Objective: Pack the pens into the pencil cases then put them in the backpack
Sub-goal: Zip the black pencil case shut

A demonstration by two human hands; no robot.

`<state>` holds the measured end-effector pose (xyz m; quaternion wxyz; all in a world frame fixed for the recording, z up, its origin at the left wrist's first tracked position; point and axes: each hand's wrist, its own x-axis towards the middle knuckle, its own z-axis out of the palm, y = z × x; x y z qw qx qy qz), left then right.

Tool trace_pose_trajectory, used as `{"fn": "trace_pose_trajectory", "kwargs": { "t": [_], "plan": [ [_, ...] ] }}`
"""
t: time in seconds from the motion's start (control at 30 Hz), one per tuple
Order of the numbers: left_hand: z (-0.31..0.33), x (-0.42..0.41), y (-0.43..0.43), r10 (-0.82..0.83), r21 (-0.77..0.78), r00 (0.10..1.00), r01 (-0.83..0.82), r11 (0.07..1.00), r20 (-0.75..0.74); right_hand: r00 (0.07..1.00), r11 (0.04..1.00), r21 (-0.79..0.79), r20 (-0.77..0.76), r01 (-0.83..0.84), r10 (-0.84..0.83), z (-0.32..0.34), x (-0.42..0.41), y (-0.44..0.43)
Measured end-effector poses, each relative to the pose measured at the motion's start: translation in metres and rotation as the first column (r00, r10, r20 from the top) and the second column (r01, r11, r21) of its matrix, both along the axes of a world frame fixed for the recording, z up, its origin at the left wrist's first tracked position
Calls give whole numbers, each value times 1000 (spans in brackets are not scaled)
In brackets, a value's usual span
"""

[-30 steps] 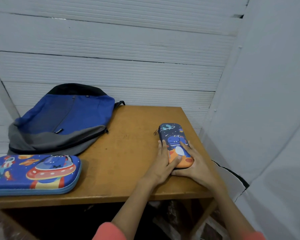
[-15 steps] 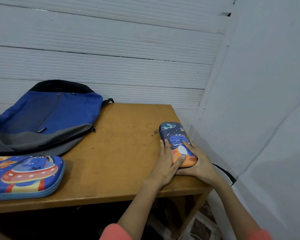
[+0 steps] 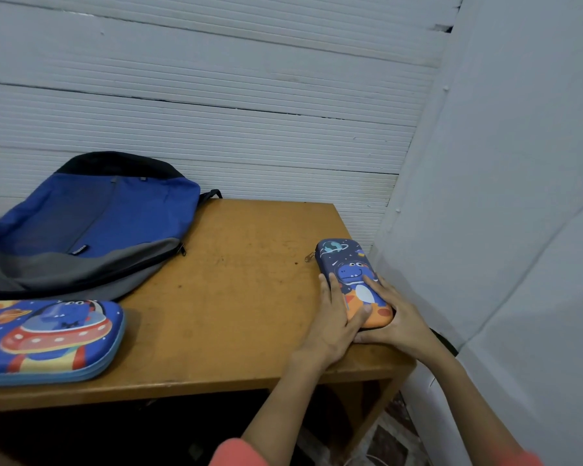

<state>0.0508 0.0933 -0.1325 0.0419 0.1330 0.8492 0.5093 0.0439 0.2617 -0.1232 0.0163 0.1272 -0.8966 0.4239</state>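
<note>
Wooden table [image 3: 249, 290] | left hand [image 3: 332, 322] and right hand [image 3: 399, 326] are clasping small pencil case [image 3: 347, 267], fingers curling round its near end | backpack [image 3: 98, 223] tag unreadable

Wooden desk [image 3: 243, 297] carrying three things.
A small case [image 3: 347, 267] lies under the fingers [image 3: 333, 292]; well left of them sits a big case [image 3: 48, 338], with a backpack [image 3: 91, 223] behind it.
</note>
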Motion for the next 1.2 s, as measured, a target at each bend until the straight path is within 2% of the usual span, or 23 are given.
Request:
{"fn": "trace_pose_trajectory", "kwargs": {
  "t": [0.23,0.63,0.77,0.93,1.07,1.2],
  "plan": [
    [0,0,-2,-5,1,1000,5,1000,17,1000,1000,-1,0,-4,4,-6,-1,2],
    [1,9,-30,-106,-60,994,107,992,28,999,999,19,37,38,-39,-1,8,-5],
    [3,16,-51,-94,-121,995,92,988,-14,996,993,-69,-12,93,-94,10,20,-21],
    [14,25,-102,-67,-278,984,19,960,-165,955,943,-268,-162,198,-247,24,31,-69],
    [27,33,-143,-25,-365,974,-61,929,-226,954,955,-270,-233,120,-186,34,34,-115],
    [36,41,-181,27,-350,970,-113,930,-241,964,954,-298,-260,-26,-54,27,34,-162]
  ]
}}
